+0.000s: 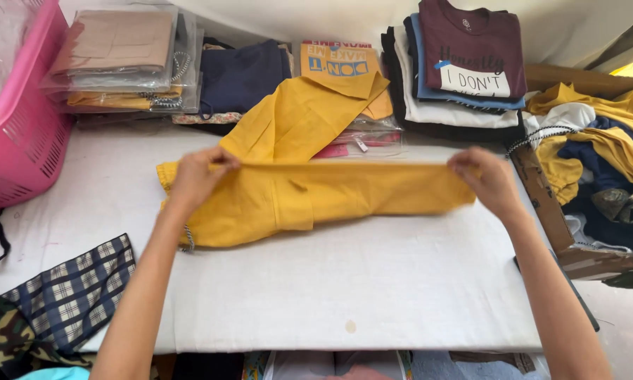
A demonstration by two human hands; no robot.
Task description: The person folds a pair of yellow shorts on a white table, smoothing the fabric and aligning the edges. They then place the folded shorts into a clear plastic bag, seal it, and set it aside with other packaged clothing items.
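Mid-fold: our left hand (195,176) and right hand (487,179), each pinched shut on the top edge of the mustard-yellow garment (316,200) lying on the white table (344,288), should next, we judge, lower that edge evenly.

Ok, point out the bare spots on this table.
Bare white table lies between the yellow garment and the near edge, and between the garment and the pink basket. The back is crowded with shirt stacks and packets.
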